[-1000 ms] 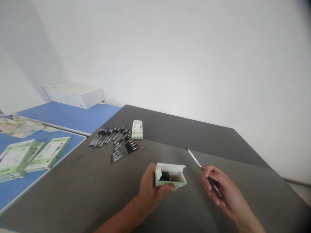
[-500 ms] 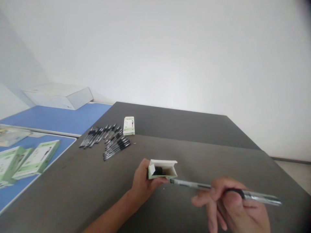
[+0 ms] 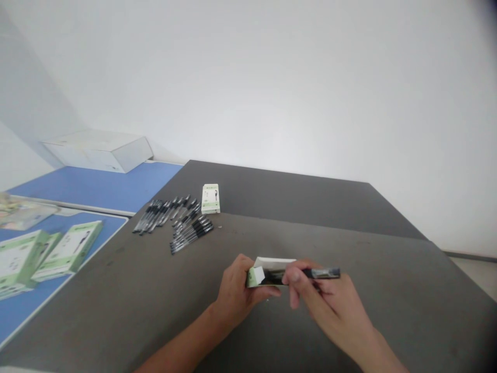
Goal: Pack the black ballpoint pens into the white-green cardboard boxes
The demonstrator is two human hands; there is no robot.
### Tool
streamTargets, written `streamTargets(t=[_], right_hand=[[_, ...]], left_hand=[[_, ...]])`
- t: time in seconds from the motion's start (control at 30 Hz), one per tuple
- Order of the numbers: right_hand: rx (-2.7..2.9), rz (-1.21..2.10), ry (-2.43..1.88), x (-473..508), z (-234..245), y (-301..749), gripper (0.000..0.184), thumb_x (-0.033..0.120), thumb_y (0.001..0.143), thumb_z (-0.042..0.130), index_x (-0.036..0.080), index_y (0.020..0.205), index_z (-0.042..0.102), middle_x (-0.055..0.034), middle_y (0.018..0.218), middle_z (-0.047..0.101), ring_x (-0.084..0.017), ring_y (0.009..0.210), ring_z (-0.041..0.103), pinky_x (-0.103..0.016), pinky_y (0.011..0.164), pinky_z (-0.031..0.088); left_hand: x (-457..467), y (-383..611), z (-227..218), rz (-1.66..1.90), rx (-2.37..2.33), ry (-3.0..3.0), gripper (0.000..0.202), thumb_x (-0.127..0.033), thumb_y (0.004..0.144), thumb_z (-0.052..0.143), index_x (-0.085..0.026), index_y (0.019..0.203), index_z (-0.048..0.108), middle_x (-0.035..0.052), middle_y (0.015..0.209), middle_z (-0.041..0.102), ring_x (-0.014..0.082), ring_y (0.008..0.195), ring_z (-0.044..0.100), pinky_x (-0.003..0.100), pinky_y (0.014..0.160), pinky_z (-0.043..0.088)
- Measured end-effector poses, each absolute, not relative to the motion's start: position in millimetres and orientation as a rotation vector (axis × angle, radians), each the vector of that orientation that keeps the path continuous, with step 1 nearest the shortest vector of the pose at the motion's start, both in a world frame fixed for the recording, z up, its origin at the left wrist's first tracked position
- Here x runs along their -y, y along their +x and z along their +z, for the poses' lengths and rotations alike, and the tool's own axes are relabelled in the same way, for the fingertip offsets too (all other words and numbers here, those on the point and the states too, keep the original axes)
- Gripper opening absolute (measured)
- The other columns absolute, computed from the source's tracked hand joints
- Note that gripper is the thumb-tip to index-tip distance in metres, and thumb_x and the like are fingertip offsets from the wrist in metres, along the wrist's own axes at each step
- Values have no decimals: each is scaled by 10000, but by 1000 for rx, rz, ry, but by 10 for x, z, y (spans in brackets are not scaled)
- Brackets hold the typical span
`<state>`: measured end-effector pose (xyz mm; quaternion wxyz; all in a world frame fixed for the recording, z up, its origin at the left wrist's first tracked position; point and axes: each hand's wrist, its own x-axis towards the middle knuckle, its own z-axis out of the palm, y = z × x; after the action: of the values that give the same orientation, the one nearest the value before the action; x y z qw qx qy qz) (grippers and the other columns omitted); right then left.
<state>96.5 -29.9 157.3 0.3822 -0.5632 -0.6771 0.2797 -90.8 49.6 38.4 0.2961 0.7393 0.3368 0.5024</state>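
My left hand [image 3: 237, 287] is wrapped round a small white and green carton [image 3: 254, 277], its open end facing me with the flaps out. Dark pens show inside the opening. Between the thumb and fingers of my right hand [image 3: 330, 292] is a clear pen with a black cap end [image 3: 324, 272]. The pen lies nearly level, its left part at the carton's mouth and partly hidden by my fingers. Several similar pens [image 3: 190, 233] lie in loose rows on the dark table, and a closed pen carton [image 3: 210, 198] lies beside them.
The dark grey table [image 3: 295, 202] reaches back to a white wall. To the left, a blue table [image 3: 112, 186] bears several green and white cartons [image 3: 70, 251], a plastic bag [image 3: 25, 212] and a large white box [image 3: 99, 150].
My right hand has moved left with the pen, bringing it from below and right of the carton to its open mouth. The left hand keeps its hold on the carton.
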Motion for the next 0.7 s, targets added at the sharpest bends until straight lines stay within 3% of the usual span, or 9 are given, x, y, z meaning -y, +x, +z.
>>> streamTargets(t=[0.2, 0.37, 0.47, 0.53, 0.6, 0.63, 0.7], right_hand=[[1746, 751, -1520, 71, 1440, 948, 271, 491, 1030, 629, 311, 1144, 798, 28, 681, 690, -138, 523, 574, -241, 489, 412], [1617, 631, -1509, 141, 1444, 945, 478, 498, 926, 782, 334, 1366, 698, 71, 612, 579, -112, 477, 493, -233, 473, 404], [1420, 491, -1370, 238, 1434, 1003, 461, 537, 949, 744, 325, 1353, 676, 34, 685, 628, -136, 514, 527, -262, 497, 435], [1286, 398, -1223, 174, 1314, 1046, 393, 599, 1062, 502, 324, 1295, 658, 19, 680, 590, -150, 498, 493, -267, 453, 390], [1273, 321, -1119, -46, 1101, 1010, 451, 575, 1121, 256, 340, 1246, 621, 40, 623, 484, -159, 469, 422, -252, 414, 332], [1351, 344, -1146, -201, 975, 944, 417, 540, 1128, 272, 339, 1242, 619, 42, 636, 484, -159, 489, 433, -247, 437, 358], [1572, 473, -1231, -546, 721, 722, 325, 523, 1073, 513, 275, 1131, 716, -22, 812, 649, -176, 663, 601, -277, 575, 492]], left_hand=[[-454, -869, 419, 1251, -961, 1913, 567, -754, 833, 732, -206, 954, 653, -12, 793, 646, 169, 669, 607, 258, 597, 420], [-410, -829, 439, 1228, -972, 1785, 494, -688, 913, 693, -204, 988, 625, -16, 821, 634, 158, 682, 598, 257, 626, 454], [-389, -809, 441, 1263, -944, 1637, 552, -716, 835, 762, -203, 992, 631, 2, 844, 654, 173, 711, 615, 280, 661, 486], [-364, -805, 444, 1310, -894, 1586, 600, -748, 786, 787, -205, 989, 629, 16, 855, 668, 182, 717, 626, 295, 669, 505], [-326, -812, 459, 1372, -815, 1563, 642, -774, 755, 795, -206, 1007, 631, 34, 861, 677, 192, 722, 633, 303, 659, 516], [-304, -818, 471, 1398, -771, 1560, 658, -786, 744, 794, -206, 1011, 634, 42, 856, 678, 196, 718, 634, 306, 647, 518], [-262, -833, 495, 1424, -718, 1589, 669, -799, 732, 789, -205, 1001, 644, 55, 838, 675, 205, 705, 633, 318, 635, 527]])
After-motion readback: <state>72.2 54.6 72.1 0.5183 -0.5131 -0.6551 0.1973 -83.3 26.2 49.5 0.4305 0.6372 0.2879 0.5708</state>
